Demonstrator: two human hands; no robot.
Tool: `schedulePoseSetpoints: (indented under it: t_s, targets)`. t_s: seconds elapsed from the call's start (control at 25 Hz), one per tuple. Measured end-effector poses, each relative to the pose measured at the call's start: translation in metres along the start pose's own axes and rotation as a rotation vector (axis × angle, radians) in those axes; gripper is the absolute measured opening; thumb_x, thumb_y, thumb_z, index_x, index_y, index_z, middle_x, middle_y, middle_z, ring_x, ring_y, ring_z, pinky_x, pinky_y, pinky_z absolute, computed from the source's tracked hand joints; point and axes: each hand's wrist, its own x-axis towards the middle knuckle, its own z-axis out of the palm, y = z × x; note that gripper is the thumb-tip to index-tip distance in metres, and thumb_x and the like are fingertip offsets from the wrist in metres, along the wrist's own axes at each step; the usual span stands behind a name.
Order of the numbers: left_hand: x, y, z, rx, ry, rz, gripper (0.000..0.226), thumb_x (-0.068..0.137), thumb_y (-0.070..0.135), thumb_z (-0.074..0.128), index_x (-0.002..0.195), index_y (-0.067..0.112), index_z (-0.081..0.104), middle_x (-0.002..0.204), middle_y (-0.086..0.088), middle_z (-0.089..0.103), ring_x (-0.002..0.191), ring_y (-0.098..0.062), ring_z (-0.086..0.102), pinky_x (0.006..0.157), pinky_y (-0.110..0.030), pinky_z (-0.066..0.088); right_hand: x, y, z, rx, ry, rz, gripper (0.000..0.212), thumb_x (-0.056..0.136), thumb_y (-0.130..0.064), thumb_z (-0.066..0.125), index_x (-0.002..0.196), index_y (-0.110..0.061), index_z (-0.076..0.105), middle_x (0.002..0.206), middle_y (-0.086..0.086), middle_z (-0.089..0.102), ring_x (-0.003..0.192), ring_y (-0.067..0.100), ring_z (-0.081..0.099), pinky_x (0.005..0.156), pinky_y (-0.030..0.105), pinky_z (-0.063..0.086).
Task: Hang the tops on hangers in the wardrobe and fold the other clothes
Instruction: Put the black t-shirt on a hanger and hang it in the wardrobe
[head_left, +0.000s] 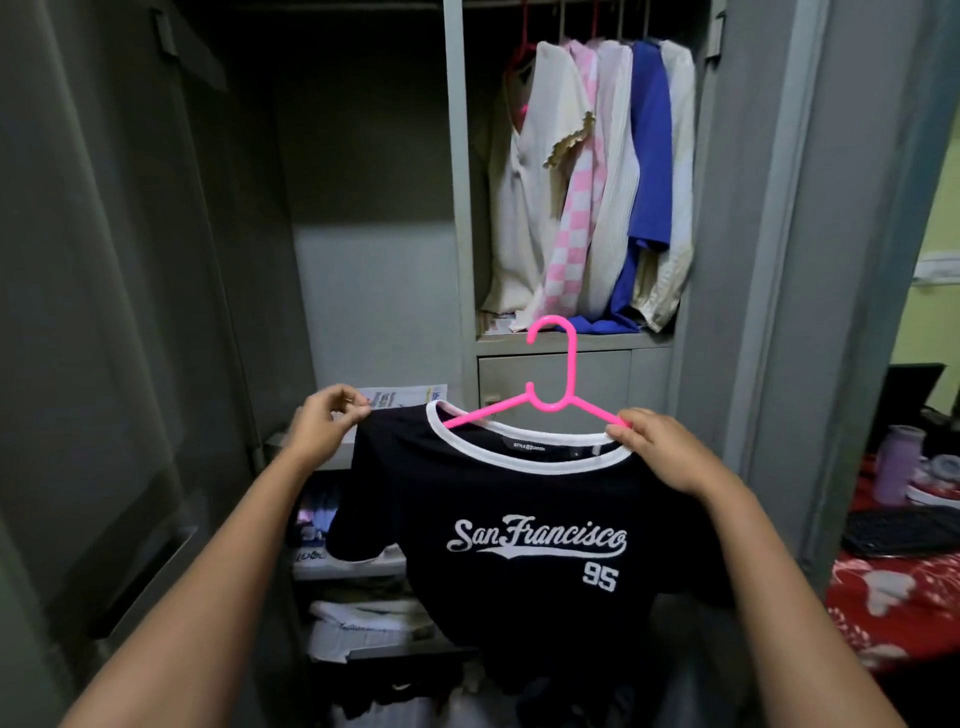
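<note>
Pink plastic catches the eye first: a pink hanger (551, 387) sits partly threaded into the white-trimmed neck of a black T-shirt (519, 525), held up in front of an open grey wardrobe (748, 260). The hanger's hook stands upright above the collar, at about 12 o'clock from the shirt's chest print (white script reading "San Francisco" with "95" below). Its left arm runs down inside the neckline; its right arm lies outside the collar, ending under the fingers of the right hand (657, 452).

That right hand, at about 3 o'clock from the collar, is closed on the shirt's shoulder and the hanger's arm tip together. The left hand (324, 423), at about 9 o'clock, pinches the fabric of the other shoulder between thumb and fingertips, pulling it taut. The shirt's body hangs down freely between both forearms.

At about 1 o'clock from the hook, in the wardrobe's upper right compartment, hung tops (592, 182) crowd together on a rail: cream, pink-and-white checked, ribbed white, blue, and off-white. Below them sits a closed grey drawer front (608, 379). At 7 o'clock from the shirt, lower shelves hold folded clothes (358, 618), dim and hard to tell apart. Far at 3 o'clock, a lilac bottle (896, 465) stands on a red floral cloth (893, 603) beside a dark keyboard (904, 532).
</note>
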Motion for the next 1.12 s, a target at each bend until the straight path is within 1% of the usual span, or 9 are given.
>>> schedulePoseSetpoints:
  t_s: [0.12,0.2,0.32,0.48,0.56,0.68,0.76,0.92,1.12]
  targets:
    - [-0.008,0.024,0.03,0.305,0.044,-0.004,0.035,0.096,0.05,0.042,0.095,0.023,0.065,0.094,0.007,0.066,0.091,-0.013,0.059,0.084,-0.035,0.036,0.0,-0.004,0.004,0.026,-0.015,-0.007,0.026,0.097,-0.035,0.049,0.08,-0.016,0.054,0.08,0.003,0.056,0.081,0.025,0.054,0.078,0.042,0.043]
    - [-0.026,0.035,0.055,0.322,-0.057,0.144,0.048,0.091,0.063,0.026,0.096,0.028,0.059,0.093,0.013,0.063,0.091,-0.011,0.055,0.086,-0.037,0.03,0.0,-0.007,0.003,0.012,-0.026,-0.007,0.027,0.097,-0.035,0.049,0.076,-0.019,0.052,0.077,0.0,0.053,0.079,0.024,0.053,0.076,0.042,0.042]
    - [-0.043,0.032,0.083,0.411,-0.188,0.325,0.023,0.098,0.048,0.035,0.089,0.028,0.042,0.085,0.007,0.058,0.084,-0.021,0.053,0.077,-0.037,0.033,0.001,-0.011,-0.004,0.036,-0.022,-0.022,0.025,0.097,-0.033,0.051,0.075,-0.02,0.051,0.073,-0.004,0.049,0.076,0.02,0.049,0.068,0.036,0.037]
    - [-0.023,0.024,0.077,0.299,-0.091,0.321,0.023,0.101,0.035,0.04,0.085,0.018,0.046,0.078,0.005,0.052,0.079,-0.025,0.049,0.07,-0.035,0.029,-0.004,-0.01,-0.009,-0.127,0.084,0.01,0.02,0.095,-0.045,0.049,0.086,-0.028,0.051,0.092,-0.007,0.061,0.091,0.017,0.055,0.078,0.035,0.038]
    - [-0.007,0.031,0.07,0.305,-0.08,0.317,0.024,0.101,0.037,0.038,0.088,0.019,0.048,0.078,0.007,0.052,0.085,-0.025,0.052,0.074,-0.035,0.026,-0.009,-0.013,-0.003,-0.198,0.19,0.086,0.024,0.098,-0.045,0.042,0.088,-0.024,0.049,0.099,-0.002,0.064,0.099,0.022,0.057,0.073,0.035,0.037]
    - [0.023,0.058,0.064,0.376,-0.021,0.287,0.029,0.099,0.047,0.033,0.117,0.029,0.048,0.113,0.008,0.058,0.115,-0.018,0.048,0.092,-0.039,0.023,-0.008,-0.032,-0.008,-0.245,0.435,0.167,0.031,0.099,-0.044,0.038,0.093,-0.019,0.055,0.1,0.002,0.066,0.097,0.029,0.059,0.065,0.035,0.037]
    - [0.045,0.082,0.06,0.413,0.041,0.307,0.045,0.097,0.053,0.034,0.135,0.03,0.038,0.136,0.007,0.046,0.129,-0.016,0.036,0.104,-0.046,0.017,0.003,-0.053,-0.032,-0.348,0.609,0.196,0.034,0.099,-0.043,0.038,0.097,-0.017,0.06,0.1,0.006,0.067,0.095,0.032,0.061,0.066,0.036,0.04]
    - [0.086,0.128,0.05,0.347,0.145,0.355,0.052,0.096,0.056,0.031,0.139,0.027,0.034,0.143,0.005,0.041,0.133,-0.016,0.033,0.108,-0.048,0.016,0.046,-0.094,-0.1,-0.434,0.85,0.252,0.035,0.1,-0.036,0.041,0.101,-0.008,0.062,0.102,0.016,0.065,0.093,0.037,0.061,0.064,0.035,0.035]
    - [0.143,0.161,0.053,0.3,0.162,0.392,0.056,0.097,0.057,0.027,0.142,0.025,0.032,0.147,0.004,0.036,0.136,-0.015,0.029,0.112,-0.05,0.014,0.137,-0.125,-0.165,-0.481,0.95,0.307,0.033,0.101,-0.029,0.043,0.11,-0.003,0.062,0.108,0.02,0.064,0.101,0.037,0.06,0.067,0.034,0.033]
